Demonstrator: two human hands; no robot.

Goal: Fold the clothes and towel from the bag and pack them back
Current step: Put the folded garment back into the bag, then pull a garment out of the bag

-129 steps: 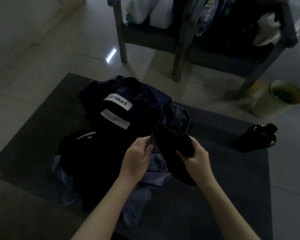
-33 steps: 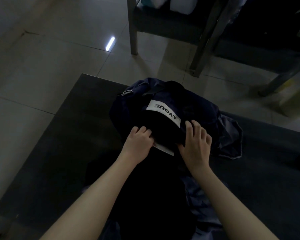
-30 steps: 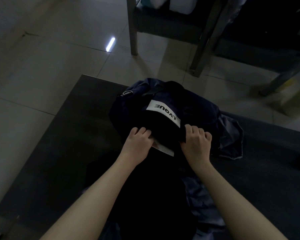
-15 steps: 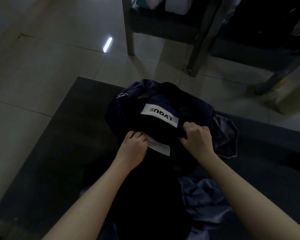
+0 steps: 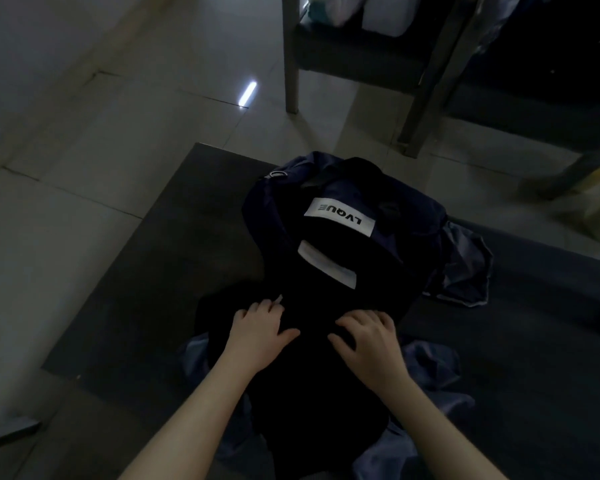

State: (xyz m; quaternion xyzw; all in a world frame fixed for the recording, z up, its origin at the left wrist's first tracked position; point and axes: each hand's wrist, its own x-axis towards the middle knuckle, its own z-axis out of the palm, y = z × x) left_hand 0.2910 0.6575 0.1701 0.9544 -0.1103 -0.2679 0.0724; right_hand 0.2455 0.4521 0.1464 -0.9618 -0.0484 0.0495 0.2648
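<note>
Hands rest on a black garment (image 5: 319, 393) near the middle of the dark mat (image 5: 160, 271). Left hand (image 5: 257, 332) lies flat, fingers loosely together; right hand (image 5: 369, 337) curls, fingertips pressing cloth. Navy bag (image 5: 336, 230) sits just beyond.

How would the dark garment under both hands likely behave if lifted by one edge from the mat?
Probably floppy: the dark garment lies in soft, uneven folds beneath the left hand and right hand. It would likely sag and unfold rather than hold shape. It may also drag the grey-blue cloth bunched beneath it.
</note>
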